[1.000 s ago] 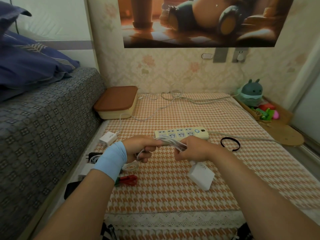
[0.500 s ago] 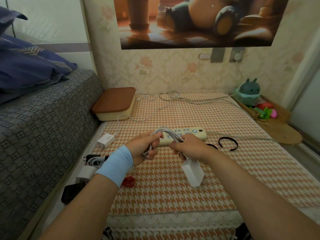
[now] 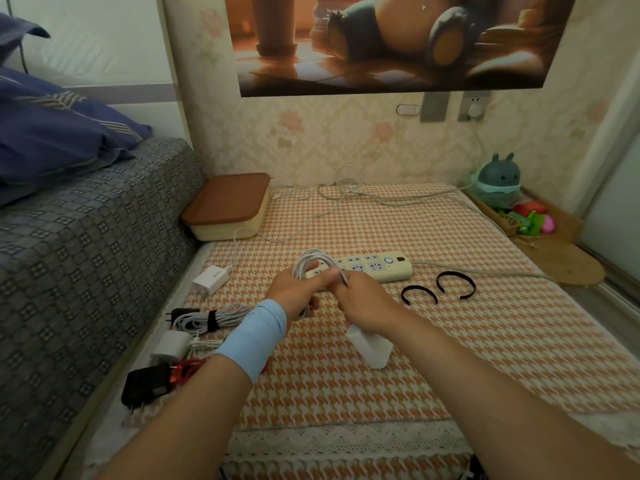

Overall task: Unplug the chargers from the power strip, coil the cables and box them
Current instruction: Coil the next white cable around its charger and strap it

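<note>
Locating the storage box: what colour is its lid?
Brown lid on a cream box; head view.

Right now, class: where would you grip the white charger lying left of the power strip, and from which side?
I'd pinch the white charger across its long sides, mid-body, from above. It lies flat, its cable leaves the far end, and the bed stands close on its left.

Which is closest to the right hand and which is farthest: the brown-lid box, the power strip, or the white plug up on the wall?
1. The power strip, just behind the right hand.
2. The brown-lid box, back left beside the bed.
3. The white plug, high on the far wall, to the right.
</note>
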